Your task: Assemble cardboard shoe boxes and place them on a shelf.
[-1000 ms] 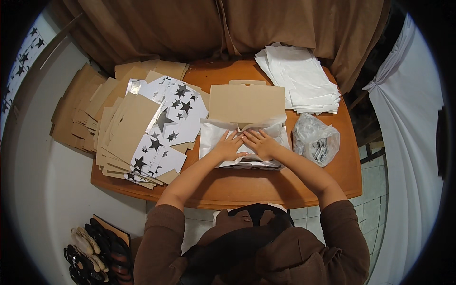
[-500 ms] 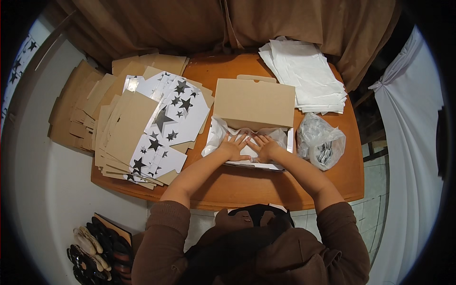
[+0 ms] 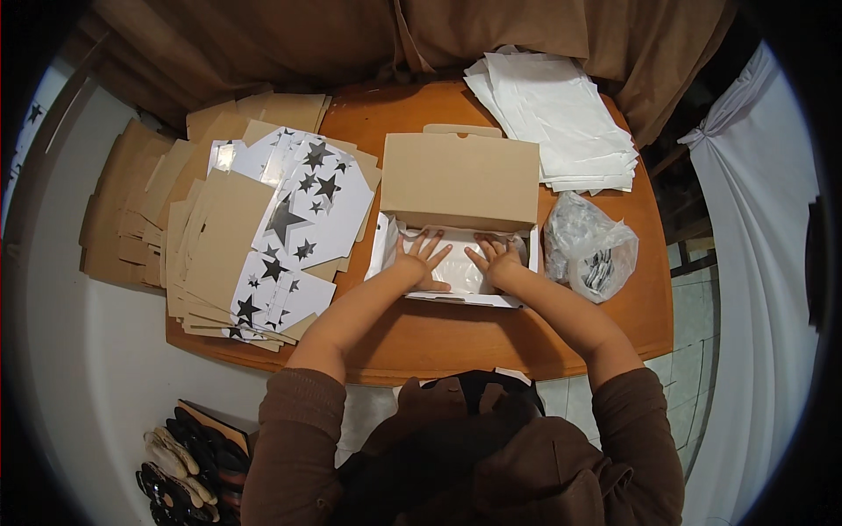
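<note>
An open cardboard box [image 3: 460,180] stands on the wooden table, its brown lid raised at the far side. White tissue paper [image 3: 456,263] lines the inside. My left hand [image 3: 419,266] lies in the left part of the box, fingers spread on the paper. In the right part, my right hand [image 3: 496,264] also rests with fingers apart, pressing the lining. Neither hand holds anything. What is under the paper, if anything, is hidden.
Flat brown cardboard blanks [image 3: 210,245] and star-printed ones [image 3: 303,206] are stacked at left. A pile of white paper sheets [image 3: 561,118] lies at the back right, above a clear plastic bag [image 3: 592,245] of small items. Dark and beige shoes [image 3: 189,460] are at lower left.
My hands have moved apart from the middle of the box toward its two sides. The paper between them now lies flatter. The whole view has shifted slightly.
</note>
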`<action>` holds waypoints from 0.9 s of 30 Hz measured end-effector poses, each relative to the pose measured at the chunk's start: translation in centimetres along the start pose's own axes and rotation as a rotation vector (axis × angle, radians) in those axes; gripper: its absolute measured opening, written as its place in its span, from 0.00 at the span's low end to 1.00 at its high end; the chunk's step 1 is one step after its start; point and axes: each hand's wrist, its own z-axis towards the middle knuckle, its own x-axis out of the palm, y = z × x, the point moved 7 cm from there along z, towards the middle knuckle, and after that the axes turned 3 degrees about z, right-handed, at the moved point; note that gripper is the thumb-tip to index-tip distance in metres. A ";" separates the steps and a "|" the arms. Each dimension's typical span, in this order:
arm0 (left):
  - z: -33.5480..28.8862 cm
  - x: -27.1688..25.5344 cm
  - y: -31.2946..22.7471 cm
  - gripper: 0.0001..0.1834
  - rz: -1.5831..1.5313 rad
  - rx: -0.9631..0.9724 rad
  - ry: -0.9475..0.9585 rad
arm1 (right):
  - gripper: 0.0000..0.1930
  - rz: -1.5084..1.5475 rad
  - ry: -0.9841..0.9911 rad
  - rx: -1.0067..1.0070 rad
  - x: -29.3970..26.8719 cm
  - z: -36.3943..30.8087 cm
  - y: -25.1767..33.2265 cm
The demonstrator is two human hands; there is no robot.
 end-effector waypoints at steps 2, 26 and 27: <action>0.2 0.5 0.8 0.58 -0.018 -0.030 0.011 | 0.45 -0.012 0.024 0.021 -0.7 -0.7 0.4; 0.4 2.6 4.2 0.44 0.605 -0.406 0.275 | 0.54 -0.023 0.154 0.294 -1.0 -2.8 -0.4; 1.0 3.9 4.0 0.43 0.738 -0.407 0.312 | 0.54 -0.081 0.161 0.293 -1.0 -2.8 -0.4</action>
